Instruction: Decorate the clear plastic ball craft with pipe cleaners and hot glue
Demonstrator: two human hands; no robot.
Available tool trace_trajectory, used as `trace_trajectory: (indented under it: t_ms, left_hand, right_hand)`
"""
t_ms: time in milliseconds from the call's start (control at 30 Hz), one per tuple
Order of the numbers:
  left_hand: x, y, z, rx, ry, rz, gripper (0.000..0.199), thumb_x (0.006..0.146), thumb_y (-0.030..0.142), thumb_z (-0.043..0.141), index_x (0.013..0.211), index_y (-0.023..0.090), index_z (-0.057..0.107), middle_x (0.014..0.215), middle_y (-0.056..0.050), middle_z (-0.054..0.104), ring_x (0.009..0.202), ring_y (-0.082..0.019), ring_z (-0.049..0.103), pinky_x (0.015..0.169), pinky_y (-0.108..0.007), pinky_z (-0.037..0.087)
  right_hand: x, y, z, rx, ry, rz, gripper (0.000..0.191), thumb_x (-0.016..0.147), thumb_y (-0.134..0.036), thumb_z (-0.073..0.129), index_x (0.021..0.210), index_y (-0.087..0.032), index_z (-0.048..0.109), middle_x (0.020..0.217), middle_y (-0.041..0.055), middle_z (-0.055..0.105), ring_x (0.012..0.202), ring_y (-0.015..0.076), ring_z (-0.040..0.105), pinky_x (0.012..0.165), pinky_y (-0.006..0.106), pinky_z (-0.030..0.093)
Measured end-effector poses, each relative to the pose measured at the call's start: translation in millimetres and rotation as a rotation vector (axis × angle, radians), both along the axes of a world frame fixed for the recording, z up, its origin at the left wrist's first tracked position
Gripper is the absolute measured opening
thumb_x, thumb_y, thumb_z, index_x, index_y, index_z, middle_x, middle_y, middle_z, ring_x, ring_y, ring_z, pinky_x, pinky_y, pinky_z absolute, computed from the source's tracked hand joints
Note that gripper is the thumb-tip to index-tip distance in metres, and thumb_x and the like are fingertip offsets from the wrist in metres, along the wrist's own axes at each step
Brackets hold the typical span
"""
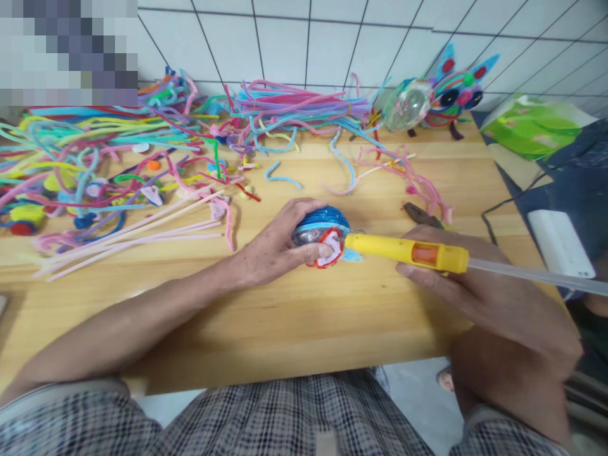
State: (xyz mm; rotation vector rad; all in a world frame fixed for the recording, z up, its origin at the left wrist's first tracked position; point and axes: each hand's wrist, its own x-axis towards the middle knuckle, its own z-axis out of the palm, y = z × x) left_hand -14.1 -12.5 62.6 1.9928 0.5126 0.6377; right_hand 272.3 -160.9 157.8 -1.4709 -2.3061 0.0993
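My left hand [285, 244] is closed around a round craft ball [324, 218], its upper part wrapped in blue and its lower part clear. The thumb presses on a white patch edged in red [332, 244] on the ball's near side. A light blue pointed piece [352, 256] sticks out below it at the right. My right hand [446, 272] grips a yellow hot glue gun [403, 249], with a clear glue stick [532, 273] projecting from its back. The nozzle points left, right at the patch; I cannot tell whether it touches.
Pipe cleaners [294, 104] lie in bundles along the back and in a tangled heap [85, 177] at the left. Pliers [420, 214] rest beyond the glue gun. A decorated big-eyed figure [458, 95] and clear ball [411, 107] stand back right. A cord [503, 206] crosses the table's right edge.
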Motion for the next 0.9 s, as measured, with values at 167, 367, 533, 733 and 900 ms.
trace_trajectory:
  t_ms: [167,367,533,733,900]
  left_hand:
    - [0.1,-0.2,1.0,0.002,-0.002,0.002,0.071,0.102,0.061,0.081,0.159,0.025,0.059,0.159,-0.016,0.063,0.15,-0.032,0.063,0.131,-0.05,0.053]
    - [0.1,0.2,0.9,-0.008,0.006,0.001,0.07,0.102,0.063,0.081,0.159,0.028,0.06,0.16,-0.015,0.063,0.151,-0.032,0.062,0.132,-0.051,0.052]
    - [-0.2,-0.2,1.0,-0.009,0.004,-0.001,0.069,0.103,0.061,0.081,0.16,0.029,0.059,0.161,-0.015,0.062,0.152,-0.033,0.062,0.132,-0.053,0.051]
    - [0.5,0.3,1.2,-0.014,0.003,0.001,0.069,0.102,0.063,0.081,0.159,0.029,0.06,0.16,-0.015,0.063,0.151,-0.032,0.062,0.132,-0.051,0.052]
    - [0.7,0.4,1.6,-0.002,0.002,0.004,0.07,0.102,0.063,0.081,0.159,0.028,0.06,0.159,-0.016,0.064,0.15,-0.034,0.063,0.131,-0.054,0.053]
  right_hand:
    - [1.6,0.6,-0.9,0.027,-0.012,0.012,0.017,0.121,-0.038,0.048,0.112,-0.03,0.059,0.106,0.0015,0.081,0.089,0.0202,0.084,0.078,0.031,0.072]
    - [3.3,0.4,-1.2,0.004,-0.004,0.0,0.018,0.121,-0.04,0.048,0.112,-0.031,0.06,0.106,0.0013,0.082,0.089,0.0208,0.085,0.077,0.031,0.072]
    - [3.7,-1.4,-3.6,0.021,0.012,-0.008,0.02,0.12,-0.043,0.05,0.112,-0.031,0.064,0.11,0.0028,0.084,0.095,0.0233,0.086,0.082,0.034,0.073]
    - [-0.7,-1.4,0.7,-0.046,0.013,-0.034,0.021,0.119,-0.039,0.05,0.11,-0.03,0.067,0.111,0.003,0.085,0.094,0.0241,0.086,0.082,0.035,0.073]
    - [-2.4,0.0,3.3,-0.043,0.023,-0.054,0.019,0.116,-0.036,0.053,0.112,-0.034,0.071,0.11,0.0027,0.086,0.097,0.0282,0.086,0.087,0.039,0.073]
